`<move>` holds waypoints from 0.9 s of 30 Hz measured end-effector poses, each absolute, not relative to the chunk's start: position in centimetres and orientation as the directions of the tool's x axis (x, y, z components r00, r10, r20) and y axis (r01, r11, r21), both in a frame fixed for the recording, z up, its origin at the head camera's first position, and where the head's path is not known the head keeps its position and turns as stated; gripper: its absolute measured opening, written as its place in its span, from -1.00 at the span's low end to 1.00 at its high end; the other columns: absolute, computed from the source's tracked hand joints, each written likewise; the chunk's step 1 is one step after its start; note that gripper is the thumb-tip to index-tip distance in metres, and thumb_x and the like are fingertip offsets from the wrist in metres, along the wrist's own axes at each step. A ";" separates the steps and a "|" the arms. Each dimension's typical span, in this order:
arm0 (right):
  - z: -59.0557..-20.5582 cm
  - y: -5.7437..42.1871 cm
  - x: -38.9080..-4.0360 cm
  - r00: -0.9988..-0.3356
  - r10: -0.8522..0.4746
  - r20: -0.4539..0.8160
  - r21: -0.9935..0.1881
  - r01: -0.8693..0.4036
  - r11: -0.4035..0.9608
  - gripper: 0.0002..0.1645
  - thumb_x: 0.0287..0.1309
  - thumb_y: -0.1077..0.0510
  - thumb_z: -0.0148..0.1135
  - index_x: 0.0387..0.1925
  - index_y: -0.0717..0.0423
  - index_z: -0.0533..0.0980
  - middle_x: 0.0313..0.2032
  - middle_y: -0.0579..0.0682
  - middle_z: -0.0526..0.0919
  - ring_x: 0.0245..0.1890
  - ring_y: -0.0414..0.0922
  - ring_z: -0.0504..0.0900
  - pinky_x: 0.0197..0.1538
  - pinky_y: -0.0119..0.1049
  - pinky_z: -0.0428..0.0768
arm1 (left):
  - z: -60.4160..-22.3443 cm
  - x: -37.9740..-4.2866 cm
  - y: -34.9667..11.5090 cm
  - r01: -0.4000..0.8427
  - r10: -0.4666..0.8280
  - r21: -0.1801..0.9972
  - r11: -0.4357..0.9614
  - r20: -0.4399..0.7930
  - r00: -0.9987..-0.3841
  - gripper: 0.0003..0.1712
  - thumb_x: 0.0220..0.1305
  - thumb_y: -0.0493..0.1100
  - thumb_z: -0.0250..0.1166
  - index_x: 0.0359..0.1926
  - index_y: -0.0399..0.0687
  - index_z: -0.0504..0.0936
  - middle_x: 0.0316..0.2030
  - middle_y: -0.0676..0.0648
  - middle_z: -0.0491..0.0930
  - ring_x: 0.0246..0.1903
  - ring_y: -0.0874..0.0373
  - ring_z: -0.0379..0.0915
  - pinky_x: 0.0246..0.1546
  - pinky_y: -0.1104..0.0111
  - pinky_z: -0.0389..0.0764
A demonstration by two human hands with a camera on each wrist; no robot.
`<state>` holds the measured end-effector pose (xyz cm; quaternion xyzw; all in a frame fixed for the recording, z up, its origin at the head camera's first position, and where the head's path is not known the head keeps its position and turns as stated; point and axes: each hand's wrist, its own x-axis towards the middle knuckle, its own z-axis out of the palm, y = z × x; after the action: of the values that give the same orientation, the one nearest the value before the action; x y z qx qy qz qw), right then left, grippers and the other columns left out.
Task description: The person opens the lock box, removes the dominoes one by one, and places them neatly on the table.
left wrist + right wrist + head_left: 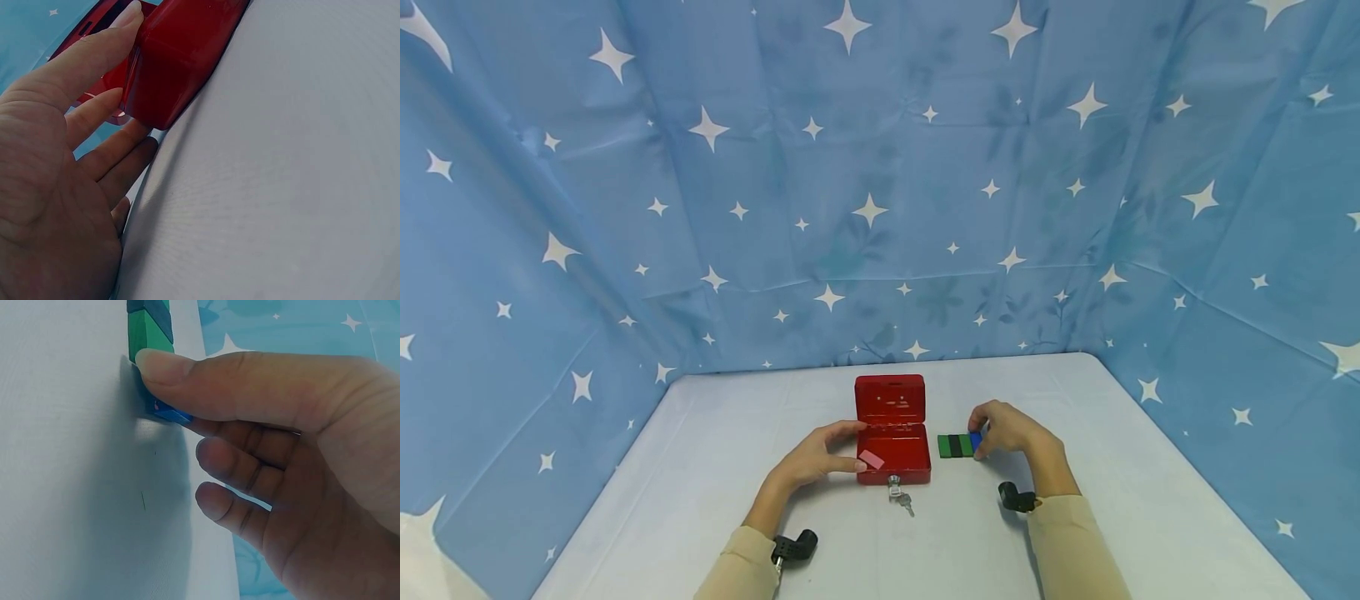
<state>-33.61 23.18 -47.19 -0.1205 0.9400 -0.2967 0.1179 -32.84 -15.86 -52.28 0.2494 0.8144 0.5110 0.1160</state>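
A red cash box (893, 477) stands on the white table with its lid (890, 398) raised. Inside, at the left, lies a pink block (871, 459). My left hand (820, 452) touches the box's left side, thumb by the front corner and index finger by the rear one, both fairly straight. To the right of the box runs a row of flat blocks: a green block (944, 447), a black block (955, 446), another green block (966, 446) and a blue block (976, 441). My right hand (1011, 429) pinches the blue block between thumb and index finger, partly covering it.
A lock (894, 485) with keys (906, 502) hangs at the box's front. White cloth covers the table (737, 433). Blue curtains (880, 183) with white stars enclose the back and sides. Each wrist wears a black camera (1017, 497).
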 end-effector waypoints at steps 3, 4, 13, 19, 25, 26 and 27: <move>-47.3 23.2 -33.7 -0.940 -0.305 -0.151 -0.583 -0.164 0.796 -0.55 -0.14 0.25 0.69 -0.17 0.08 0.65 -0.17 -0.04 0.67 -0.25 -0.08 0.54 -0.12 -0.13 0.63 | -52.3 -32.8 -15.8 0.288 0.522 0.890 0.354 0.067 -0.850 -0.21 0.15 0.02 0.57 0.41 0.16 0.51 0.42 0.01 0.48 0.47 -0.07 0.29 0.47 -0.20 0.32; -47.3 23.2 -33.7 -0.941 -0.301 -0.154 -0.584 -0.159 0.796 -0.55 -0.14 0.25 0.69 -0.17 0.07 0.65 -0.17 -0.05 0.67 -0.25 -0.08 0.54 -0.11 -0.14 0.62 | -52.3 -32.8 -15.8 0.287 0.521 0.890 0.355 0.067 -0.851 -0.21 0.15 0.02 0.57 0.41 0.16 0.52 0.41 0.01 0.49 0.47 -0.07 0.29 0.47 -0.20 0.33; -47.3 23.1 -33.6 -0.947 -0.282 -0.153 -0.574 -0.147 0.806 -0.53 -0.17 0.27 0.70 -0.18 0.07 0.64 -0.20 -0.04 0.65 -0.25 -0.07 0.52 -0.13 -0.11 0.61 | -52.2 -32.7 -15.8 0.295 0.525 0.888 0.354 0.073 -0.848 -0.21 0.16 0.03 0.56 0.41 0.15 0.51 0.41 0.01 0.49 0.47 -0.07 0.29 0.47 -0.20 0.33; -47.2 23.0 -33.4 -0.947 -0.277 -0.161 -0.571 -0.140 0.809 -0.52 -0.16 0.28 0.69 -0.16 0.08 0.64 -0.20 -0.03 0.66 -0.23 -0.07 0.53 -0.09 -0.07 0.64 | -52.3 -32.8 -15.9 0.300 0.523 0.884 0.360 0.075 -0.849 -0.20 0.15 0.04 0.57 0.41 0.16 0.51 0.41 0.01 0.49 0.47 -0.07 0.30 0.46 -0.20 0.33; -47.2 22.9 -33.3 -0.946 -0.286 -0.153 -0.565 -0.153 0.811 -0.52 -0.16 0.29 0.68 -0.16 0.07 0.63 -0.19 -0.04 0.65 -0.23 -0.07 0.52 -0.09 -0.08 0.63 | -52.2 -32.8 -15.9 0.302 0.527 0.884 0.356 0.077 -0.846 -0.20 0.16 0.03 0.57 0.41 0.15 0.51 0.41 0.01 0.49 0.47 -0.06 0.29 0.47 -0.20 0.32; -47.3 22.9 -33.4 -0.946 -0.286 -0.153 -0.567 -0.153 0.809 -0.53 -0.16 0.29 0.68 -0.16 0.07 0.63 -0.19 -0.04 0.65 -0.23 -0.07 0.52 -0.10 -0.08 0.63 | -52.2 -32.8 -15.8 0.302 0.528 0.885 0.355 0.077 -0.846 -0.20 0.16 0.03 0.57 0.42 0.15 0.50 0.41 0.01 0.48 0.47 -0.06 0.29 0.48 -0.19 0.32; -47.3 22.9 -33.3 -0.946 -0.287 -0.153 -0.568 -0.154 0.809 -0.53 -0.16 0.30 0.68 -0.16 0.07 0.63 -0.19 -0.04 0.65 -0.23 -0.07 0.52 -0.10 -0.09 0.62 | -52.1 -32.8 -15.8 0.302 0.529 0.885 0.354 0.077 -0.845 -0.20 0.16 0.03 0.57 0.42 0.14 0.50 0.42 0.01 0.48 0.47 -0.06 0.29 0.48 -0.19 0.31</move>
<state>-33.35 22.89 -47.26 -0.1167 0.9438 -0.2864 0.1164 -32.77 -15.83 -52.14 0.2550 0.8151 0.5079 0.1118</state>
